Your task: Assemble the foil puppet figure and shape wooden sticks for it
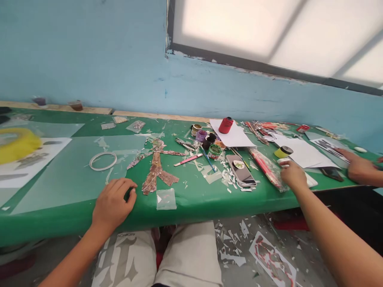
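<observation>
My left hand [115,201] rests on the green tabletop near its front edge, fingers loosely curled, thumb apart, holding nothing. Just beyond it lie a white ring-shaped roll of tape [103,161] and a glittery, figure-shaped cut-out [156,163] with a small clear packet [166,199] below it. My right hand [293,175] reaches out to the right, fingers closed at a small white thing [283,160], mostly covered. A yellow jar with a dark lid [283,152] stands right behind those fingers. To their left is a plastic-wrapped bundle of red and white sticks [267,169].
Paint pots [214,151], a pink cutter [188,159], pliers [186,144] and a phone [241,170] lie mid-table. Red thread [226,125] stands on paper. Another person's hand [360,165] is at the far right by a stencil [329,149]. Paper scraps litter the floor.
</observation>
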Available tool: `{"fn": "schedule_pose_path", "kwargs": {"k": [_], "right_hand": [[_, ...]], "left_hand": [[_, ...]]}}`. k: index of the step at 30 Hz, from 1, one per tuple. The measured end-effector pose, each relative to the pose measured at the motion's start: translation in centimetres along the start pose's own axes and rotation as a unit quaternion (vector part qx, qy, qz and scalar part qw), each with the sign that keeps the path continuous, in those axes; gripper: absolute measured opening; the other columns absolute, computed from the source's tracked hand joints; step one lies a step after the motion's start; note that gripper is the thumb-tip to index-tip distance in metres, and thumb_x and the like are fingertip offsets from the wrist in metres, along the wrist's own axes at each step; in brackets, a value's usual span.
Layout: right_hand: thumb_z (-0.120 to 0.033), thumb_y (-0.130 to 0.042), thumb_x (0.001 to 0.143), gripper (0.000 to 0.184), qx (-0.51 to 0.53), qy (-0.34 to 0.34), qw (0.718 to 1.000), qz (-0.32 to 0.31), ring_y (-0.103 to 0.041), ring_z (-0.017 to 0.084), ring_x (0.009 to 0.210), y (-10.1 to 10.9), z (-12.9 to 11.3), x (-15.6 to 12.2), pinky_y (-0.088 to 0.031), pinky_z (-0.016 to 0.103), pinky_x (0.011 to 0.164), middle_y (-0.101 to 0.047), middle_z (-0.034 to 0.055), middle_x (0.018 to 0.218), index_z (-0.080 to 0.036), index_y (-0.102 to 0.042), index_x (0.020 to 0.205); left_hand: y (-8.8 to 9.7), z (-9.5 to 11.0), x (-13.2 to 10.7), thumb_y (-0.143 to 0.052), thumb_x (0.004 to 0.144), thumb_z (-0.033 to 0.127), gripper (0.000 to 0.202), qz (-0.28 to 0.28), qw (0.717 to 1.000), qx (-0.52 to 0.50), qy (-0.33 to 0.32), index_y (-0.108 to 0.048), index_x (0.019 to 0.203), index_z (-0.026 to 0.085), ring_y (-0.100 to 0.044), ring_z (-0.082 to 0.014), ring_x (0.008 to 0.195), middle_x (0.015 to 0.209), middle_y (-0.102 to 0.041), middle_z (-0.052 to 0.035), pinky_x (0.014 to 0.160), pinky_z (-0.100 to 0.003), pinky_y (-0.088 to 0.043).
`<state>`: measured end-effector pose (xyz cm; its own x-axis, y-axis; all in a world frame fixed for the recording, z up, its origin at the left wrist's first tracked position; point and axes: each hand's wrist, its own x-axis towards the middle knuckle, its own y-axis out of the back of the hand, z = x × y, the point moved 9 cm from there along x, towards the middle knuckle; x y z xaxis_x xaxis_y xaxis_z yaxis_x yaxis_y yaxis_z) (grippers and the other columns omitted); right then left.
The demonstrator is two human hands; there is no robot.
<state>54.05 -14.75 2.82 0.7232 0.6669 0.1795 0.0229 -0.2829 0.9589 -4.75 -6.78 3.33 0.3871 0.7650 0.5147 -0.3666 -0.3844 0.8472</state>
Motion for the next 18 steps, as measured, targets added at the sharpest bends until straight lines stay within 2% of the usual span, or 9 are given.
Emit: {"fn": "schedule_pose_path", "kwargs": {"k": [2, 3, 5, 6, 8, 10, 14, 16, 18], "right_hand": [[-0.017, -0.037, 0.086, 0.032, -0.031, 0.043, 0.998, 0.029, -0.053, 0.032, 0.115, 0.5, -1.6, -0.7, -0.040, 0.041, 0.096, -0.056, 0.0223, 0.115, -0.015, -0.060, 0.108], [-0.018, -0.037, 0.088, 0.032, -0.054, 0.082, 0.995, 0.021, -0.052, 0.030, 0.118, 0.1, -2.9, -1.0, -0.037, 0.038, 0.100, -0.055, 0.0202, 0.118, -0.016, -0.062, 0.107], [-0.021, -0.040, 0.089, 0.030, -0.110, 0.172, 0.978, -0.038, -0.056, 0.028, 0.112, -1.7, -5.3, -1.8, -0.038, 0.036, 0.100, -0.058, 0.0156, 0.113, -0.018, -0.065, 0.105], [-0.022, -0.044, 0.088, 0.029, -0.136, 0.188, 0.971, -0.063, -0.057, 0.028, 0.108, -2.7, -5.9, -2.0, -0.039, 0.037, 0.099, -0.060, 0.0150, 0.109, -0.017, -0.065, 0.106], [-0.026, -0.049, 0.086, 0.033, -0.176, 0.164, 0.967, -0.083, -0.058, 0.032, 0.107, -3.9, -5.6, -2.0, -0.043, 0.042, 0.094, -0.060, 0.0173, 0.109, -0.015, -0.063, 0.113], [-0.033, -0.051, 0.085, 0.044, -0.178, 0.098, 0.977, -0.064, -0.056, 0.038, 0.112, -4.0, -4.4, -1.6, -0.044, 0.047, 0.090, -0.055, 0.0223, 0.119, -0.015, -0.057, 0.124], [-0.030, -0.041, 0.088, 0.049, -0.089, 0.023, 0.995, -0.039, -0.055, 0.043, 0.115, -3.5, -2.3, -1.2, -0.042, 0.051, 0.089, -0.052, 0.0311, 0.124, -0.013, -0.045, 0.134], [-0.023, -0.036, 0.088, 0.046, -0.059, 0.020, 0.997, -0.039, -0.059, 0.041, 0.110, -3.0, -1.9, -0.8, -0.042, 0.049, 0.087, -0.057, 0.0303, 0.116, -0.013, -0.044, 0.131], [-0.021, -0.036, 0.087, 0.043, -0.034, 0.013, 0.999, -0.033, -0.063, 0.036, 0.101, -2.5, -1.6, -0.2, -0.044, 0.045, 0.084, -0.064, 0.0245, 0.107, -0.016, -0.042, 0.129]], "left_hand": [[0.0, 0.0, 0.0, -0.045, 0.087, 0.021, 0.015, 0.000, 1.000, 0.001, 0.002, -0.060, 0.085, 0.021, -0.059, -0.0227, 0.088, 0.089, -0.069, -0.0033, 0.076, -0.034, -0.044], [0.0, 0.0, 0.0, -0.045, 0.087, 0.021, 0.015, 0.000, 1.000, 0.000, 0.003, -0.060, 0.085, 0.021, -0.059, -0.0224, 0.088, 0.089, -0.069, -0.0032, 0.076, -0.034, -0.044], [-0.1, 0.0, 0.0, -0.045, 0.087, 0.021, 0.015, -0.002, 1.000, 0.000, 0.003, -0.059, 0.084, 0.022, -0.059, -0.0222, 0.087, 0.089, -0.069, -0.0032, 0.076, -0.034, -0.044], [-0.1, 0.0, 0.0, -0.044, 0.087, 0.021, 0.015, -0.003, 1.000, -0.001, 0.003, -0.059, 0.084, 0.021, -0.059, -0.0224, 0.087, 0.089, -0.069, -0.0033, 0.077, -0.034, -0.044], [-0.2, 0.1, 0.0, -0.044, 0.087, 0.020, 0.015, -0.008, 1.000, -0.002, 0.002, -0.059, 0.085, 0.021, -0.059, -0.0227, 0.087, 0.089, -0.069, -0.0036, 0.077, -0.034, -0.043], [-0.2, 0.1, 0.0, -0.044, 0.087, 0.019, 0.015, -0.014, 1.000, -0.004, 0.004, -0.059, 0.085, 0.021, -0.059, -0.0229, 0.088, 0.089, -0.069, -0.0038, 0.078, -0.035, -0.044], [-0.2, 0.1, -0.1, -0.045, 0.086, 0.018, 0.014, -0.022, 1.000, -0.005, 0.014, -0.059, 0.085, 0.021, -0.059, -0.0229, 0.089, 0.089, -0.068, -0.0038, 0.078, -0.034, -0.043], [-0.2, 0.1, -0.2, -0.045, 0.086, 0.018, 0.014, -0.023, 1.000, -0.006, 0.018, -0.059, 0.084, 0.021, -0.059, -0.0227, 0.089, 0.089, -0.068, -0.0037, 0.077, -0.034, -0.043], [-0.2, 0.1, -0.2, -0.045, 0.086, 0.018, 0.014, -0.023, 1.000, -0.008, 0.017, -0.059, 0.084, 0.021, -0.058, -0.0226, 0.088, 0.089, -0.068, -0.0038, 0.077, -0.034, -0.043]]}}
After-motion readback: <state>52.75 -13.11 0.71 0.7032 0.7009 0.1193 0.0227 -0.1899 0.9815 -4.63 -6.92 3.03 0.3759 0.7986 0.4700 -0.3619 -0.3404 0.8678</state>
